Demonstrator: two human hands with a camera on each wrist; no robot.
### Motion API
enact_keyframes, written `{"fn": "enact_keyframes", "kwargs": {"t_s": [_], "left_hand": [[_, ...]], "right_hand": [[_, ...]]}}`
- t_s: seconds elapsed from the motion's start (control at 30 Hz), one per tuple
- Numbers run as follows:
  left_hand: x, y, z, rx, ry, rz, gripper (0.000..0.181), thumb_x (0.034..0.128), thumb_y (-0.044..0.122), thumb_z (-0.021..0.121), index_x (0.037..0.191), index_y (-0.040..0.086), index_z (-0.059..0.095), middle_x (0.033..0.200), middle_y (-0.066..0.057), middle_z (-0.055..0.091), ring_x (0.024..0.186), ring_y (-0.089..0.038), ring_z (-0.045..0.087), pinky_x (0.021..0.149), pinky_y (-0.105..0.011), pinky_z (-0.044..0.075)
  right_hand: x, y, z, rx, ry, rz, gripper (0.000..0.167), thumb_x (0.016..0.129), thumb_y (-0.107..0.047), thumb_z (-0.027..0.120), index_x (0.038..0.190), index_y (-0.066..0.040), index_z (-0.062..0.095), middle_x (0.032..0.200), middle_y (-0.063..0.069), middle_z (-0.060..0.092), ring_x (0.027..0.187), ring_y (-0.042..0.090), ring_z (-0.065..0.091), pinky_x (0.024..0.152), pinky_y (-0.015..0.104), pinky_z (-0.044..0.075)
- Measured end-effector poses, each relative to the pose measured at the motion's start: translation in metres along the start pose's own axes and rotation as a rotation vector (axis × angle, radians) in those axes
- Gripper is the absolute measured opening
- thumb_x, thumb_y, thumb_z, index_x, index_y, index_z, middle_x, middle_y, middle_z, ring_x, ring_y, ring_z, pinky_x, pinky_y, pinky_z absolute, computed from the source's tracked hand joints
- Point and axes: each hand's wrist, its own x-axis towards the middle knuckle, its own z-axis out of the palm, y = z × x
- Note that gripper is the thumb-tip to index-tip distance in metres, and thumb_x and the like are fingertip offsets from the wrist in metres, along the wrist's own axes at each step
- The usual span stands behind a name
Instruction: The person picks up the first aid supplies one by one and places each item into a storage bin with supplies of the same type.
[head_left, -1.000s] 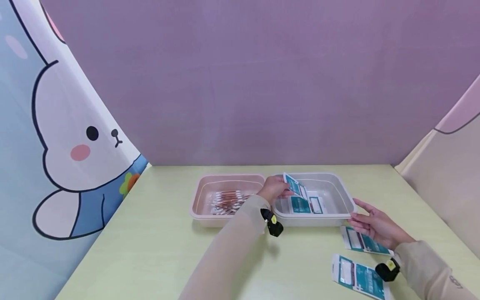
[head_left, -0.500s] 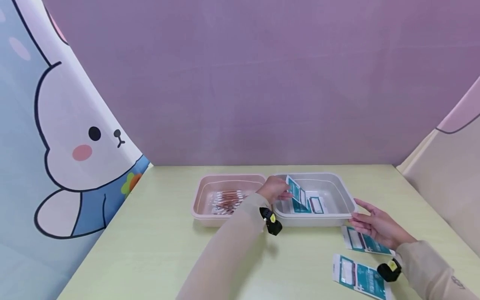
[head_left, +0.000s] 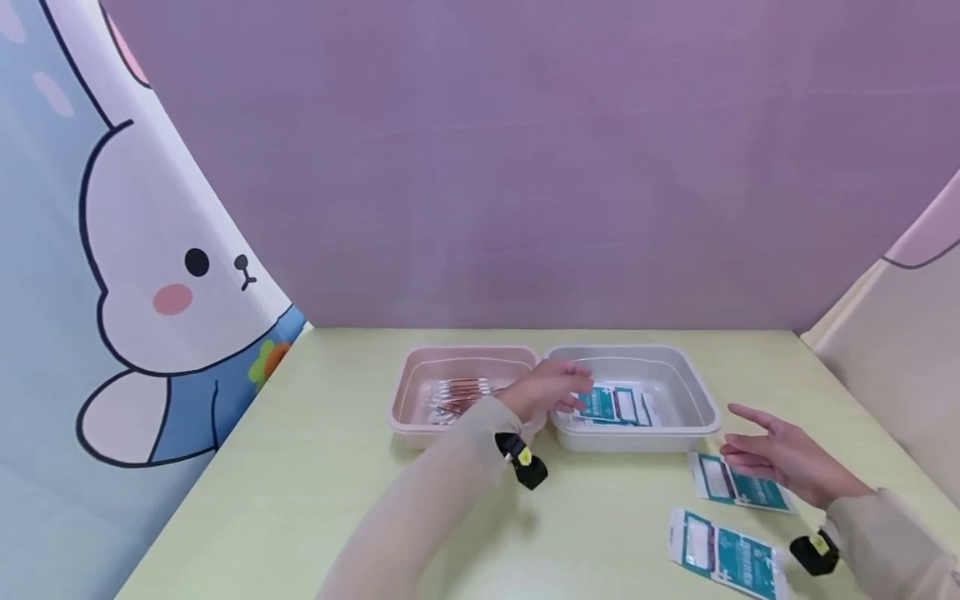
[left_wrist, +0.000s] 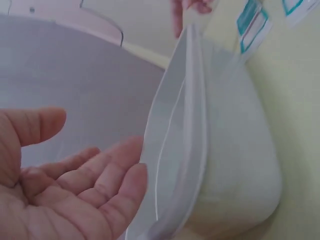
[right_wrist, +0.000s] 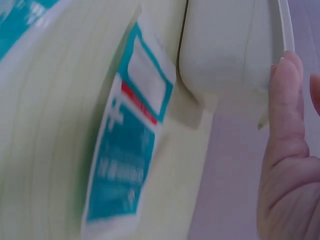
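My left hand [head_left: 553, 385] hovers over the left rim of the white-grey plastic basin [head_left: 622, 439], fingers relaxed and holding nothing. In the left wrist view its palm and loosely bent fingers [left_wrist: 115, 192] are beside the basin's rim. Inside the basin lie teal-and-white packets [head_left: 617, 405], one on top of another. My right hand [head_left: 797, 457] is off the basin's right end, its fingers extended and without anything in them. Beneath that hand a teal-and-white packet [head_left: 738, 483] rests on the table, also visible as a packet [right_wrist: 127, 145] in the right wrist view. Another such packet [head_left: 727, 552] lies nearer.
A pink basin [head_left: 420, 435] stands to the left of the white-grey one, with bundled cotton swabs [head_left: 457, 394] in it. Both basins sit on the pale yellow-green table [head_left: 300, 467]. A purple backdrop [head_left: 480, 183] rises behind the table's far edge.
My left hand has let go of a packet, which now lies flat on the others in the basin. My right hand has left the basin's edge and moved slightly right.
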Motion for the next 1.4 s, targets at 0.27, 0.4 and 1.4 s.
{"fn": "enact_keyframes", "kwargs": {"t_s": [0.27, 0.4, 1.4], "left_hand": [[-0.026, -0.026, 0.015, -0.075, 0.118, 0.077, 0.018, 0.0952, 0.009, 0.057, 0.109, -0.002, 0.063, 0.090, -0.010, 0.069, 0.063, -0.011, 0.058, 0.069, -0.027, 0.054], [-0.038, -0.049, 0.016, -0.124, 0.088, 0.077, 0.020, 0.0950, 0.010, 0.057, 0.108, -0.005, 0.063, 0.088, -0.010, 0.068, 0.061, -0.010, 0.058, 0.069, -0.029, 0.054], [-0.027, -0.098, 0.051, -0.665, 0.269, 0.150, 0.021, 0.0975, 0.013, 0.054, 0.103, -0.006, 0.060, 0.084, -0.005, 0.066, 0.072, -0.009, 0.062, 0.081, -0.031, 0.053]], "right_hand": [[-0.015, 0.003, -0.015, -0.434, 0.032, -0.014, 0.069, 0.095, -0.023, 0.060, 0.143, 0.012, 0.023, 0.115, 0.027, 0.061, 0.091, 0.028, 0.065, 0.075, 0.041, 0.054], [-0.020, 0.007, -0.020, -0.496, -0.004, -0.007, 0.057, 0.093, -0.019, 0.062, 0.135, 0.012, 0.039, 0.108, 0.019, 0.064, 0.083, 0.021, 0.062, 0.067, 0.037, 0.052], [-0.032, 0.052, 0.008, -0.868, -0.004, -0.076, 0.047, 0.075, -0.016, 0.079, 0.116, 0.002, 0.063, 0.094, 0.003, 0.055, 0.085, 0.021, 0.050, 0.072, 0.038, 0.046]]}}
